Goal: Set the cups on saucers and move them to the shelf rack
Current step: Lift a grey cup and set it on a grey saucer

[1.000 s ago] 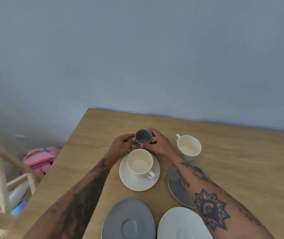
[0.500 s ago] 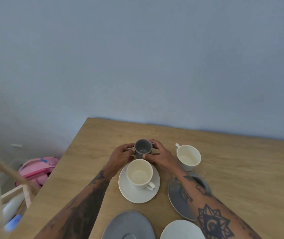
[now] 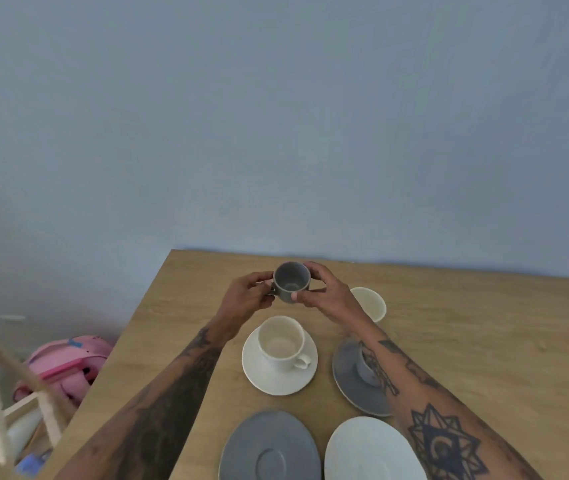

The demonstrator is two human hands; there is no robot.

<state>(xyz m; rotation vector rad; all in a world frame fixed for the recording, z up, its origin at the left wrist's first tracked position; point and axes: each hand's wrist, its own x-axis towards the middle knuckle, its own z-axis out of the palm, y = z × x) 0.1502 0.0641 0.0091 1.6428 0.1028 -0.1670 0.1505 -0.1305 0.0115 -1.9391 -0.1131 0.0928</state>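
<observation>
Grey cup (image 3: pixel 291 282), both hands' fingers (image 3: pixel 314 271) cradling

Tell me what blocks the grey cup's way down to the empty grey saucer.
The white cup on its white saucer sits between the held grey cup and the empty grey saucer; it must be carried over or around.

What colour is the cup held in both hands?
Grey cup, seen best in the head view.

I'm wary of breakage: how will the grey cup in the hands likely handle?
The grey cup looks ceramic, so probably rigid and chip-prone if knocked. It seems small and light. Its smooth sides may be slippery; both hands, left and right, grip it.
</observation>
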